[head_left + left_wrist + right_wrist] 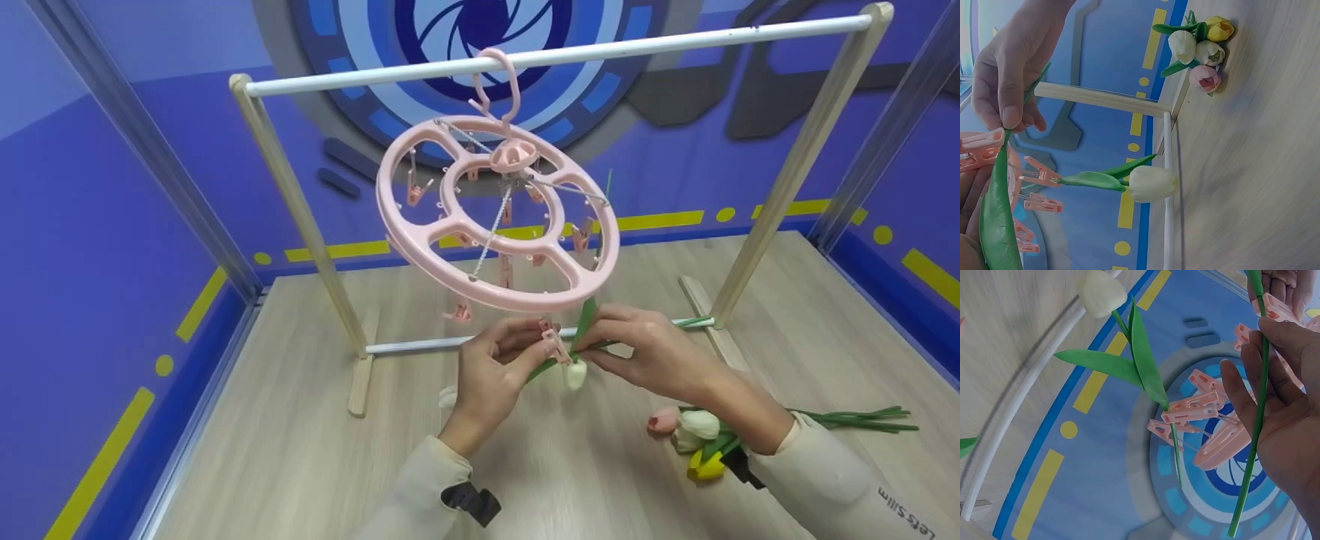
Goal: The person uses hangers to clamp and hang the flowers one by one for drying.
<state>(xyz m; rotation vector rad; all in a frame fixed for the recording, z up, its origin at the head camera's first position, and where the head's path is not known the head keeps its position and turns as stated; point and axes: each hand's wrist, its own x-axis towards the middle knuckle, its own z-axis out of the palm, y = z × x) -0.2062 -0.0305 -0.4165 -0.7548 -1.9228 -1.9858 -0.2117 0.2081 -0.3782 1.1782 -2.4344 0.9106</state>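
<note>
My left hand [487,375] pinches a pink clothespin [556,345] under the front rim of a round pink clip hanger [405,232]. My right hand [652,352] pinches the green stem [1262,399] of an artificial tulip right at that clothespin's tip. The stem runs sideways, its leaf [998,208] beside my left hand; a pale bloom [448,397] shows past that hand, the rest hidden. Another white tulip [1152,184] hangs bloom down, its stem in a different clothespin [1190,408] of the hanger.
The hanger hooks over the white top bar [637,49] of a wooden-legged rack [802,165]. Pink, white and yellow tulips [697,425] lie on the table [300,465] at right, by my right forearm. A lower white bar [420,345] crosses behind my hands.
</note>
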